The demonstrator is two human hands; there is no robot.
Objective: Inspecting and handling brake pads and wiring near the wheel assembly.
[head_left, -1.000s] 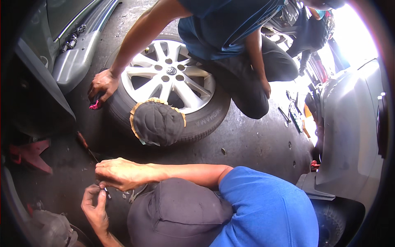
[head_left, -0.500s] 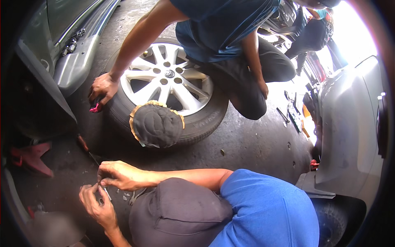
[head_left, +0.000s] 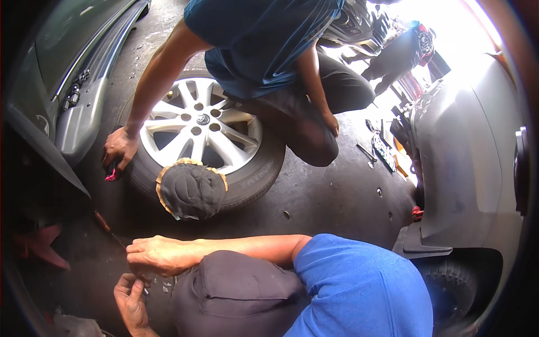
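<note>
My left hand (head_left: 130,297) is curled low on the left, thumb against the fingers. A small pale, shiny piece (head_left: 146,291) shows at its fingertips, too small to name. Just above, my right hand (head_left: 160,255) is closed with its fingers bent down; whatever it pinches is hidden. A gap separates the two hands. A screwdriver (head_left: 102,222) with a red handle lies on the floor, its thin shaft pointing toward my right hand. My bent knee (head_left: 244,283) in dark trousers is beside my right forearm.
A wheel (head_left: 255,185) with silver spokes lies flat ahead; a dark padded cap-like thing (head_left: 193,191) rests on its tyre. A co-worker's hand (head_left: 120,149) touches the tyre, holding something pink. A red stand (head_left: 42,247) is at left, a car bumper (head_left: 466,168) at right.
My hands have drawn apart, the left lower and the right closing downward. The scene has shifted left in view. The co-worker's hand stays at the tyre.
</note>
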